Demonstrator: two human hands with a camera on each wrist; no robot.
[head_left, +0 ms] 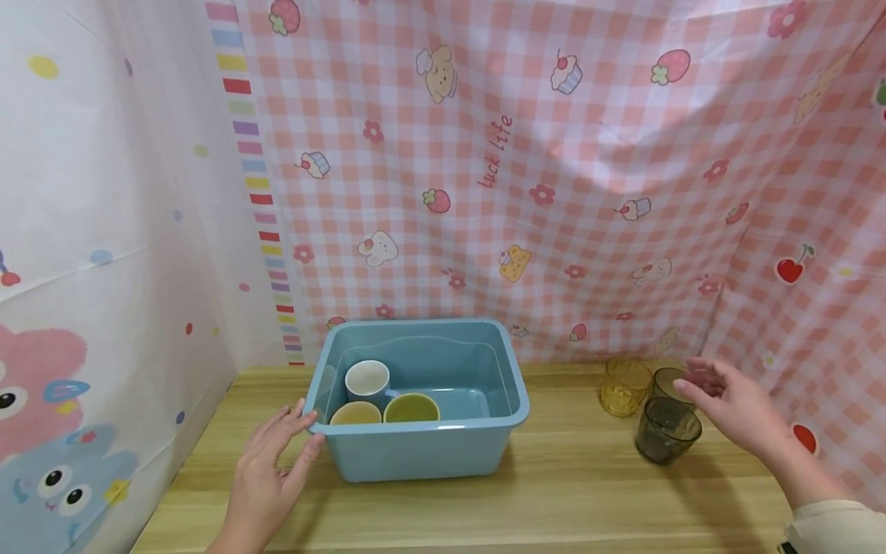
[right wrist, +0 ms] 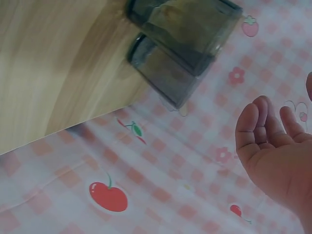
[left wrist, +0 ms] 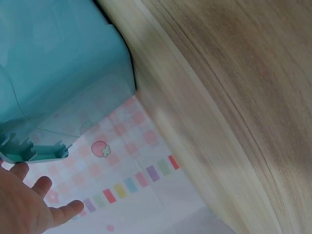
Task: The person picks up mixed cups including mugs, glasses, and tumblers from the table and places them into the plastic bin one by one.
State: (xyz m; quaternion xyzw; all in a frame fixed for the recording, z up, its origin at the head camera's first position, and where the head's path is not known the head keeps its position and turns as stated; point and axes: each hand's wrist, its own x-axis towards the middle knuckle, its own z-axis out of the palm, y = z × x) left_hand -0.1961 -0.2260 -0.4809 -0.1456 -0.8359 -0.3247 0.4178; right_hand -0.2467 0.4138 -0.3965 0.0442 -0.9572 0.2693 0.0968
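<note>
Three glasses [head_left: 661, 419] sit lower right in the head view, probably light, slick, breakable; we'd cup their sides. Our right hand [head_left: 737, 405] is near them, empty, thumb and fingers apart; our left hand [head_left: 272, 465], fingers spread, touches the blue tub [head_left: 418, 454].

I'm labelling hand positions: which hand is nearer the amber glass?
Right. The right hand is to the right of the amber glass; the left hand is far left of it, at the blue bin.

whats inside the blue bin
The blue bin holds three cups: one white inside, one pale orange inside and one olive green inside. Its front wall hides the front two's lower parts and anything low behind it.
</note>
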